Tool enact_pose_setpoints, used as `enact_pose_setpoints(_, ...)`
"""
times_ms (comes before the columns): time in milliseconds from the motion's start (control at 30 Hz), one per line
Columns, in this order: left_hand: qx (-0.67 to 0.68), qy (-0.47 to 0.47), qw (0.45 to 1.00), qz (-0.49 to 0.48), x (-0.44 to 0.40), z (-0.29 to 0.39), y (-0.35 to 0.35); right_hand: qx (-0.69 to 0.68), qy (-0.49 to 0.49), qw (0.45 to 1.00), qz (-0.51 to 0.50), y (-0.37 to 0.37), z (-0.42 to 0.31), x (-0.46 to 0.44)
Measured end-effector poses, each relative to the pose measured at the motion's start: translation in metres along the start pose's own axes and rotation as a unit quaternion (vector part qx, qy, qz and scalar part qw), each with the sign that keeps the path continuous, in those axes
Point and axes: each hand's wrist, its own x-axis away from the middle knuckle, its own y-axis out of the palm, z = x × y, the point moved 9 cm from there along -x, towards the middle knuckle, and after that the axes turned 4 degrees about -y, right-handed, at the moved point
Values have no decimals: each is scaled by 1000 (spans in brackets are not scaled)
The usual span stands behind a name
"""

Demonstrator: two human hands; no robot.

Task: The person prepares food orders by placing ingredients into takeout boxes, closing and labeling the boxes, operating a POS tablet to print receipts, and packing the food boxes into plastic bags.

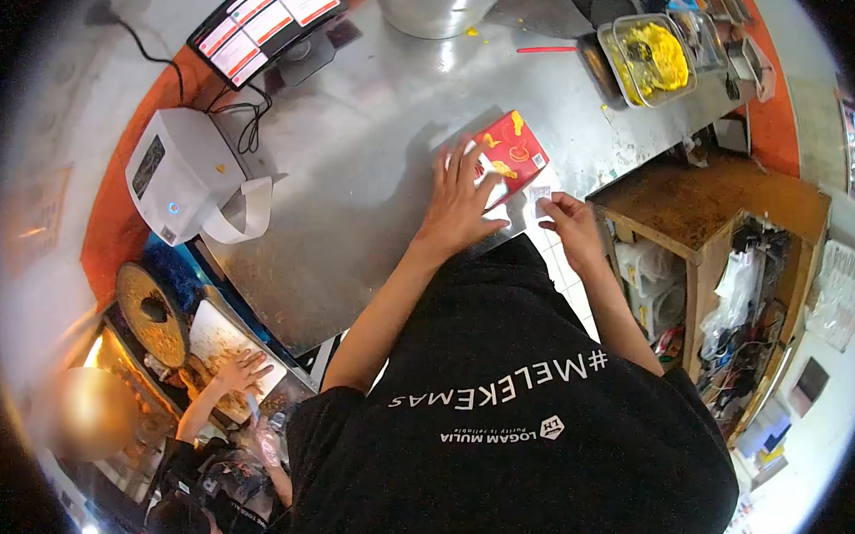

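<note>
A red box (518, 150) with yellow pictures lies on the steel counter. My left hand (460, 204) rests on the near left side of the box with its fingers spread. Just right of the box, over the counter's front edge, my right hand (570, 225) pinches a small whitish packet (540, 197) between thumb and fingers. The print on the packet is too small to read.
A white printer (181, 178) with a paper strip and a screen (266, 26) stand at the left. A metal bowl (435, 5), a red stick (546, 50) and a tray of yellow food (656, 58) lie behind. A co-worker's hand (243, 369) touches a white board (220, 335).
</note>
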Motion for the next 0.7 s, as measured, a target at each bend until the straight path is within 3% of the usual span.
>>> enact_pose_setpoints(67,-111,-87,990,1,-18,-15,20,17,5,1000,7,-11,12,-7)
enact_pose_setpoints(133,-100,-105,989,1,-21,-24,41,20,0,1000,-5,-10,16,-17)
enact_pose_setpoints(200,-74,-140,987,11,-19,-29,44,112,-56,990,-62,6,15,-25)
enact_pose_setpoints(300,-70,-157,985,16,-19,-28,47,127,-174,976,-14,17,5,-42)
enact_pose_setpoints(467,-90,-177,980,32,-14,-32,52,251,-130,953,111,25,-17,-39)
enact_pose_setpoints(633,-55,-171,982,51,-13,-30,44,174,-189,965,50,22,9,-45)
enact_pose_setpoints(700,-57,-170,982,58,-12,-33,46,76,-213,974,-9,20,29,-54)
